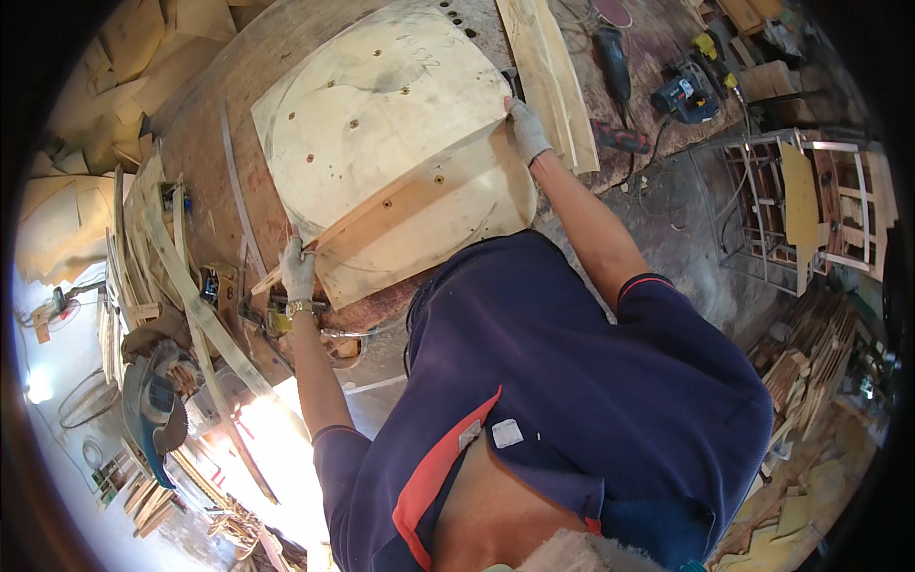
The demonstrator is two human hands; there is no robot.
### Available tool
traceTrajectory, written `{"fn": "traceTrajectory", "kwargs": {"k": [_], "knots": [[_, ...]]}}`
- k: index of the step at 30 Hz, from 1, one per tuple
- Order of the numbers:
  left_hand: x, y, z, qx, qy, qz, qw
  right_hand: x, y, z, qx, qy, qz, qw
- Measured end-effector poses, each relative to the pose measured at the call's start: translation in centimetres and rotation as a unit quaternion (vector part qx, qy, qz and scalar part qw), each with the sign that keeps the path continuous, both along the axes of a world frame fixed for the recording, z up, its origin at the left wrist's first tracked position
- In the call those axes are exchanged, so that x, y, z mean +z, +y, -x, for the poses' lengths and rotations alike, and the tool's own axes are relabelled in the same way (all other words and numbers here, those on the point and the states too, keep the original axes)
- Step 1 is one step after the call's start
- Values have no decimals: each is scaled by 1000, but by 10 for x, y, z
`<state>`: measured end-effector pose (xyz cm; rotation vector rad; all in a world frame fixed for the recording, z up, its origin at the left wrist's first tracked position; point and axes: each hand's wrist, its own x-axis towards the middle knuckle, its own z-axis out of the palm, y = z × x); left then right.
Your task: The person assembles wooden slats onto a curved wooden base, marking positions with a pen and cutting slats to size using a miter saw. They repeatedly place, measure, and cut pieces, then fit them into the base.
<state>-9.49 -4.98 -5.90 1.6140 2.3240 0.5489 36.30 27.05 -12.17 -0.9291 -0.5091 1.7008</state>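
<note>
Head view: your left hand (298, 271) and right hand (527, 132) grip a wooden strip (410, 183) across the panel (429, 110), seemingly positioning it; next, likely align both ends.

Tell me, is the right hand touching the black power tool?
Apart: the head view shows pale planks lying between the right hand and the black power tool.

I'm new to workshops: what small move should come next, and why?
Perhaps shift the wooden strip evenly, both ends together: it spans the pale board, with the gloved left hand near one end and the gloved right hand at the other.
</note>
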Motion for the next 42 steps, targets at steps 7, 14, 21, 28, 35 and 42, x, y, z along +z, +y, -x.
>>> {"fn": "traceTrajectory", "kwargs": {"k": [7, 14, 21, 28, 35, 42], "knots": [[6, 1, -3, -4, 6, 14, 1000, -5, 0, -4, 17, -1, 0, 1000], [5, 2, -6, -17, 40, -15, 999, -10, 2, -7, 32, -22, -16, 999], [2, 0, 1, -16, 60, 67, 996, 2, -1, -6, 49, -5, -15, 999], [9, 5, -8, -1, 53, 32, 998, 5, -2, -9, 58, -31, -20, 998], [10, 3, -8, -5, 43, 47, 998, -7, 3, -10, 54, -17, -18, 998], [0, 1, 3, -25, 50, 54, 997, 6, -3, -9, 63, -28, -10, 998]]}}
